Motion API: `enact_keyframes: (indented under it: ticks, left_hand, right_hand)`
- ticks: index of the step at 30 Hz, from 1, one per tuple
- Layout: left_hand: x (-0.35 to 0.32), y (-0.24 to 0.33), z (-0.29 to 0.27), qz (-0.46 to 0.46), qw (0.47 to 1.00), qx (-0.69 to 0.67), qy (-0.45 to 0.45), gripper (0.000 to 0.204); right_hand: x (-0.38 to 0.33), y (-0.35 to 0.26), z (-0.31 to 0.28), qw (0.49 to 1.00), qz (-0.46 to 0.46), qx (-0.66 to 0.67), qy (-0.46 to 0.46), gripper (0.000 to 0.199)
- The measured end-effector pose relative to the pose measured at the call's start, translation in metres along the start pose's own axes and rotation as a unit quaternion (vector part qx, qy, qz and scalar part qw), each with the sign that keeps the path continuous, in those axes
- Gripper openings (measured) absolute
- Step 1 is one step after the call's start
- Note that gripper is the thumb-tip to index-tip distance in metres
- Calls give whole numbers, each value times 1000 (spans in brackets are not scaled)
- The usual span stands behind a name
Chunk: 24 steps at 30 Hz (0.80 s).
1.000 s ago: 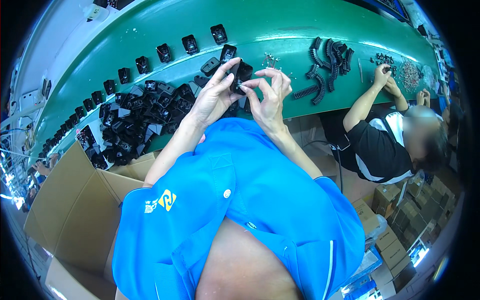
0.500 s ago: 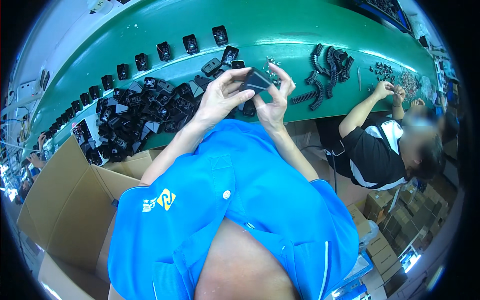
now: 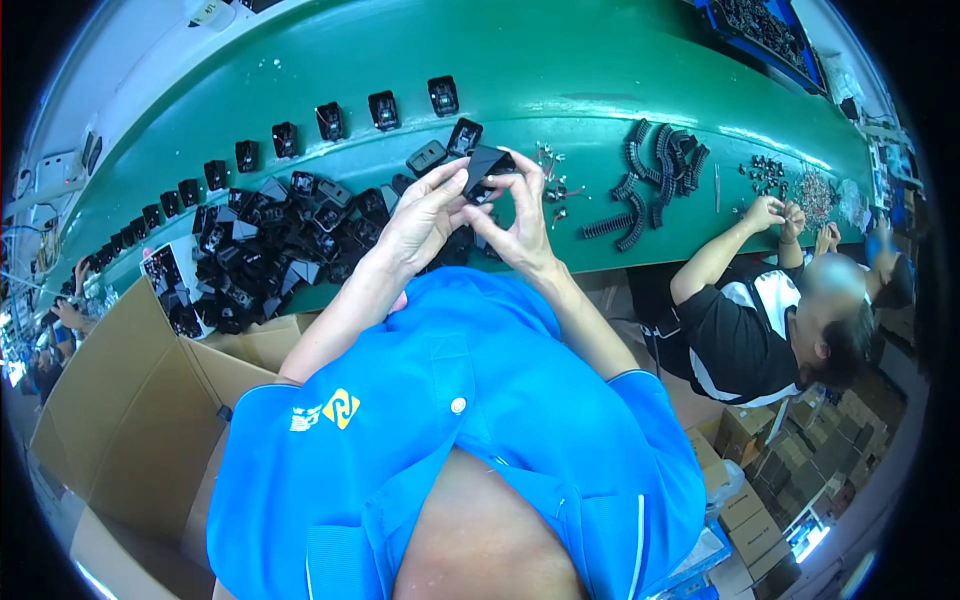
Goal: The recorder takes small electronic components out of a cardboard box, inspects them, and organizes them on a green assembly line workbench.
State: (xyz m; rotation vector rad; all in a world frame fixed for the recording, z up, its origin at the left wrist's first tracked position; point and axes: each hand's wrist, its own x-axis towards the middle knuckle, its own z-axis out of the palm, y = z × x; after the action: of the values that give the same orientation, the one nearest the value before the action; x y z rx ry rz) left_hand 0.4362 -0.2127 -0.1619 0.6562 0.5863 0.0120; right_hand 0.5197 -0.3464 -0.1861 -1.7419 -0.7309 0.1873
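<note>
Both my hands hold one small black plastic housing (image 3: 487, 167) above the near edge of the green table (image 3: 560, 70). My left hand (image 3: 425, 215) pinches its left side with thumb and fingertips. My right hand (image 3: 518, 215) grips its right side, fingers curled over the top. To the left of my hands lies a heap of similar black parts (image 3: 270, 250). A row of single black housings (image 3: 383, 108) stands behind them on the green surface.
Black ribbed curved pieces (image 3: 650, 175) lie to the right of my hands. A person in a black shirt (image 3: 740, 340) works at small parts (image 3: 800, 185) on the right. An open cardboard box (image 3: 120, 420) stands at lower left, with more cartons (image 3: 790, 470) at lower right.
My hands have turned the black housing and shifted slightly toward the right; the neighbouring person's hands have stayed at the small parts.
</note>
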Motion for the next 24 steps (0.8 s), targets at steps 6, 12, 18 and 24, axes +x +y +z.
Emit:
enact_keyframes:
  ticks: [6, 12, 18, 24]
  left_hand:
    - [58, 16, -34, 72, 952, 251, 156, 37]
    - [125, -7, -105, 180, 703, 674, 138, 39]
    - [143, -12, -92, 131, 648, 740, 123, 34]
    - [165, -22, -98, 184, 563, 795, 131, 28]
  right_hand:
    - [84, 82, 9, 977, -101, -168, -82, 40]
    - [157, 176, 4, 886, -138, -388, -212, 42]
    - [158, 199, 10, 871, -126, -398, -259, 40]
    - [143, 158, -22, 916, -135, -356, -124, 31]
